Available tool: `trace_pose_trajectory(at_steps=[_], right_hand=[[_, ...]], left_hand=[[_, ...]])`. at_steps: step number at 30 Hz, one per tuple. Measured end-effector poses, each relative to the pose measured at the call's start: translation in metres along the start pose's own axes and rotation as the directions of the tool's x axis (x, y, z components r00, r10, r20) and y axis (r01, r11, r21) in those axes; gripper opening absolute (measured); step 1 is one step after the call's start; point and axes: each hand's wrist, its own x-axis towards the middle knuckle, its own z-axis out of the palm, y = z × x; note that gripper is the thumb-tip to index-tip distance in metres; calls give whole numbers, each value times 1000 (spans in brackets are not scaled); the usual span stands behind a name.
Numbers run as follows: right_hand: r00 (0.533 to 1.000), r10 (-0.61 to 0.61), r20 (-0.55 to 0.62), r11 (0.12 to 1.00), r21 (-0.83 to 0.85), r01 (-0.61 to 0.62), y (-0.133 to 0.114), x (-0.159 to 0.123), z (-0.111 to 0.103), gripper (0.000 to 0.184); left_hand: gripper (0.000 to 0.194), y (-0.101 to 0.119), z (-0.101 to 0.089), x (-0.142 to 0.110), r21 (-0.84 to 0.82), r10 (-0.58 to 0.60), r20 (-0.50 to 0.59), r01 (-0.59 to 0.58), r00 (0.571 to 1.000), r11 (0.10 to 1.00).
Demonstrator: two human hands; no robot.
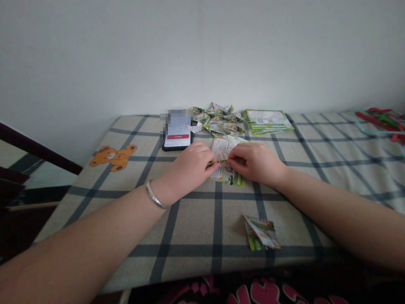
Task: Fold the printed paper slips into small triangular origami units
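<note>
Green-and-white printed paper sheet (pixel 222 147), creased across, lies on the beige, dark-striped tablecloth (pixel 196 223) — from afar I have it pinched at the crease by my bare left hand (pixel 196 164) and bare right hand (pixel 257 162), thumbs against fingers.

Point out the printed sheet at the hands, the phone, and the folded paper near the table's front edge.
Printed sheet (pixel 220 147): head view, upper text panel.
Phone (pixel 178 130): head view, middle of screen.
Folded paper (pixel 262 233): head view, middle.

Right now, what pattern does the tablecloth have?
The tablecloth has dark crossing stripes on beige, head view.
</note>
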Motion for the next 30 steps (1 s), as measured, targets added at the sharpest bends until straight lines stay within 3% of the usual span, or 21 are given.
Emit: trace_pose_trajectory(at_steps=[8, 15, 23, 30], right_hand=[[999, 47, 24, 997, 56, -48, 1, 1, 2, 10], [997, 63, 52, 994, 90, -68, 2, 3, 5, 14], [986, 153, 67, 980, 118, -160, 2, 6, 6, 11], [988, 140, 70, 978, 144, -149, 3, 6, 7, 11]], left_hand=[[18, -1, 3, 0, -38, -66, -2, 65, 998, 997], [19, 5, 1, 1, 44, 2, -19, -1, 1000, 999], [19, -1, 3, 1, -19, -48, 6, 48, 999, 999], [17, -2, 4, 1, -77, -41, 33, 44, 999, 996]])
